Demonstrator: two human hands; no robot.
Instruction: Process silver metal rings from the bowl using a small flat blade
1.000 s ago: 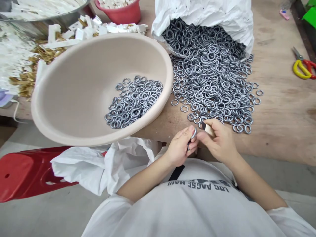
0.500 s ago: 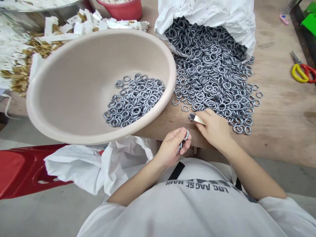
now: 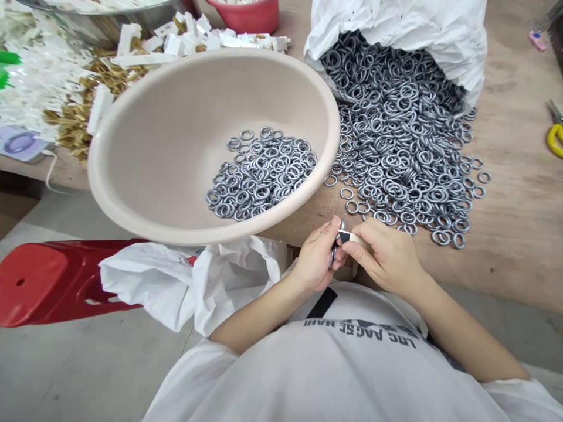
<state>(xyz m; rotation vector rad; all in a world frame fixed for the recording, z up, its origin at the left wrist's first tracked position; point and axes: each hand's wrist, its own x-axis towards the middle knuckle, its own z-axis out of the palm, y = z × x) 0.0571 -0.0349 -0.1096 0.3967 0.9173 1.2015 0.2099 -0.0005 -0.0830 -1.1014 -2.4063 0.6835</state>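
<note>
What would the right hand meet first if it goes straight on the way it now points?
The right hand, pinching a pale strip, points left, so it would probably meet first the grey metal ring held in the left hand. The strip's end seems to reach that ring, though depth is unclear.

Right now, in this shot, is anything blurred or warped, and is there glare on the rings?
In the head view, the loose metal rings look sharp, with small highlights but no harsh glare. The wide lens warps the edges, stretching the red plastic stool. The ring in the left hand and pale strip in the right hand look slightly soft.
</note>
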